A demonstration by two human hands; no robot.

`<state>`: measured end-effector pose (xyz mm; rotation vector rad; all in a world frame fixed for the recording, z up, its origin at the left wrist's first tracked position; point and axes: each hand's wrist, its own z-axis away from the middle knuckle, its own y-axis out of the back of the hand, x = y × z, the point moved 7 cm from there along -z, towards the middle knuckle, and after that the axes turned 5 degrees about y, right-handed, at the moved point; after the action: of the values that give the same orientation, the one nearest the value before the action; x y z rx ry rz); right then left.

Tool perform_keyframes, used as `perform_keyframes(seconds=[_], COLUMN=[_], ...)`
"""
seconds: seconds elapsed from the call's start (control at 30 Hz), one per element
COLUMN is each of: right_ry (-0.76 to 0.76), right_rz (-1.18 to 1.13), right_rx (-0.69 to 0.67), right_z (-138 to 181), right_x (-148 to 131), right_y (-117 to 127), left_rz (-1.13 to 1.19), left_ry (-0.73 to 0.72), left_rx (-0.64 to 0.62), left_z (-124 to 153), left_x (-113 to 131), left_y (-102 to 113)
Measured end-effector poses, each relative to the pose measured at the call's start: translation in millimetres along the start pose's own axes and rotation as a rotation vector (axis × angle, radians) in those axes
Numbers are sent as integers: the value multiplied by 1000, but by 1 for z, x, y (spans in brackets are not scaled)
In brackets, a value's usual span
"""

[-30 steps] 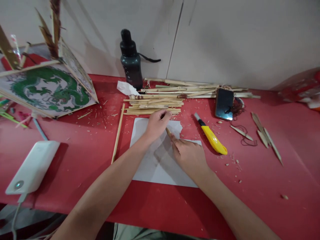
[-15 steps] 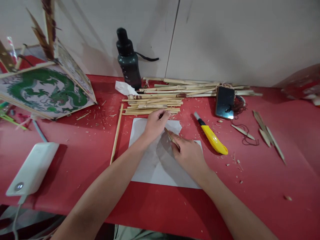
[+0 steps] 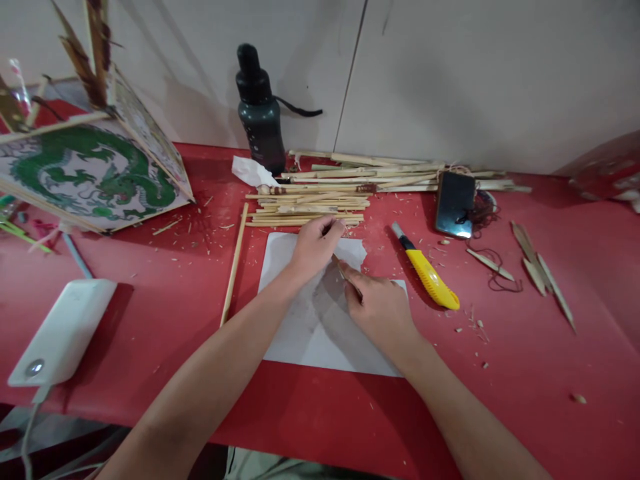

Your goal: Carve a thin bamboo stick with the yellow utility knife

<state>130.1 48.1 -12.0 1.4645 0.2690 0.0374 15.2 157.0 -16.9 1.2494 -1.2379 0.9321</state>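
My left hand (image 3: 316, 245) is closed over the top part of a white paper sheet (image 3: 290, 333), its fingers curled and partly hidden. Whatever it may pinch does not show. Just below and to the right, my right hand (image 3: 379, 301) is wrapped around a thin pointed strip of bamboo or wood (image 3: 348, 273), whose tip points up toward the left fingers. Behind the left hand lies a bundle of thin bamboo sticks (image 3: 285, 217). A yellow craft knife (image 3: 431, 280) rests to the right of the sheet.
A black bottle (image 3: 261, 120) and longer bamboo sticks (image 3: 395, 175) stand along the wall, a phone (image 3: 455, 203) at their right end. Left are a dragon-painted paper lantern (image 3: 100, 177), a white power bank (image 3: 65, 333) and a single stick (image 3: 234, 267). Pointed slivers (image 3: 540, 270) lie right.
The whole view has shifted slightly. Both hands keep nearly the same pose over the paper, and the strip stays in my right hand.
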Motion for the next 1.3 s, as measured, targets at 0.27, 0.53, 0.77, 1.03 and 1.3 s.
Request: perform_keyframes(seconds=[0.27,0.53,0.77,1.03,1.3], right_ry=[7,0,61,41,40], right_rz=[9,72,46,35,71], right_rx=[-7,-29,-71,-106,-187], right_z=[2,-4,16,13,11], right_x=[-7,-9,-11,-15,-19], right_y=[3,0,-2,-3,3], left_rz=[19,35,35,203,244], left_ry=[43,57,47,36,47], left_rx=[-8,-17,28,56,105], left_z=[1,1,-1,1,-2], left_x=[-1,-1,-2,-6,-11], left_y=[-1,-2,2,5,10])
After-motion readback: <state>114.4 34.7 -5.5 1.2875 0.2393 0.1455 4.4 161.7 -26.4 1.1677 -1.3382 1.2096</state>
